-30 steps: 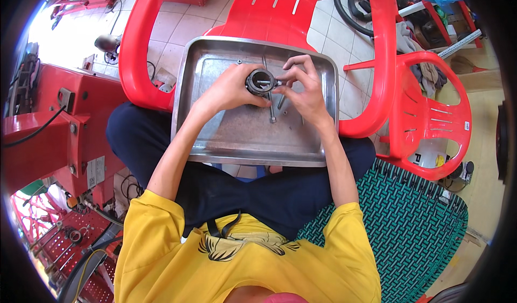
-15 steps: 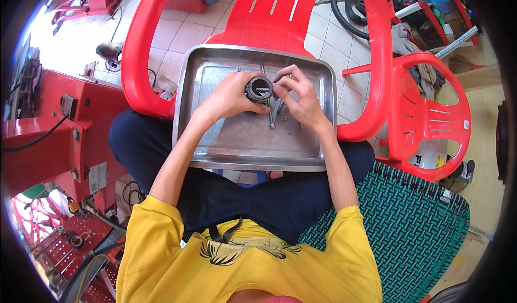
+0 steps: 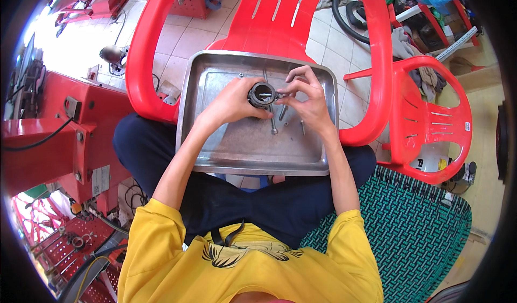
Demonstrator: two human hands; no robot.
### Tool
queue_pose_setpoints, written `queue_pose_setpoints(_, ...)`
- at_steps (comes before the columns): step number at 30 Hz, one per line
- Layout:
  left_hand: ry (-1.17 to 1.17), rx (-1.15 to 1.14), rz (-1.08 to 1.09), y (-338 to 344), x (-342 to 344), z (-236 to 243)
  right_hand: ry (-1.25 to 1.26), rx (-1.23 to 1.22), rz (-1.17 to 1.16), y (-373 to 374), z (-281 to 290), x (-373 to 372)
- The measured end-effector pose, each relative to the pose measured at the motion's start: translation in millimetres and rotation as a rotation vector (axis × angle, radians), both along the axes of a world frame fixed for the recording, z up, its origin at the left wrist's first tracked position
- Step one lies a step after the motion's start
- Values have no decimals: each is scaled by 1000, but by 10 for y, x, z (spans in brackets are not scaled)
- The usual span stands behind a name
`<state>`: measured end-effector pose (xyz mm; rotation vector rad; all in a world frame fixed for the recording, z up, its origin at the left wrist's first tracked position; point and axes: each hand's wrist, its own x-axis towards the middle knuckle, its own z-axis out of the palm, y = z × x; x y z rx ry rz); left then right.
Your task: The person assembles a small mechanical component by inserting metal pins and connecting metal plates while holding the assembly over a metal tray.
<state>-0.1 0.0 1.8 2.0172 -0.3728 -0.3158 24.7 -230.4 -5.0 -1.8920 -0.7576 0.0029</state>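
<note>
My left hand (image 3: 234,102) wraps round a dark cylindrical metal part (image 3: 258,102), its open end facing up with a thin pale rod across the bore. My right hand (image 3: 306,101) has thumb and index finger pinched at the part's right side, on something small and hard to make out, its other fingers curled above. Both hands are over a steel tray (image 3: 253,169) resting on my legs and a chair. In it lie a long bolt (image 3: 273,127), a shorter bolt (image 3: 283,113) and small nuts (image 3: 241,74), partly hidden by my hands.
A red plastic chair (image 3: 269,33) faces me, another (image 3: 425,120) stands at right above a green woven surface (image 3: 409,227). Red machinery (image 3: 64,130) fills the left side. A black tube (image 3: 339,23), cloths and a cluttered rack (image 3: 452,28) are at the back right.
The tray, chairs and hands appear slightly lower in the picture. My right fingers have shifted a little at the part's side; my left hand keeps its hold.
</note>
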Motion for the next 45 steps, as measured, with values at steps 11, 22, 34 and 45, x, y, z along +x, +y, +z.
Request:
queue_pose_setpoints(11, 11, -6, -3, 6, -4, 17, 66, -116, 27, -11, -71, 17)
queue_pose_setpoints(22, -15, -4, 17, 6, -14, -1, 65, -94, -11, 13, 10, -24)
queue_pose_setpoints(34, 17, 6, 21, 25, -23, 17, 48, -55, -8, 44, -10, -18)
queue_pose_setpoints(45, -58, 39, 31, 20, -65, 10, 83, -57, 29, 48, 71, -26)
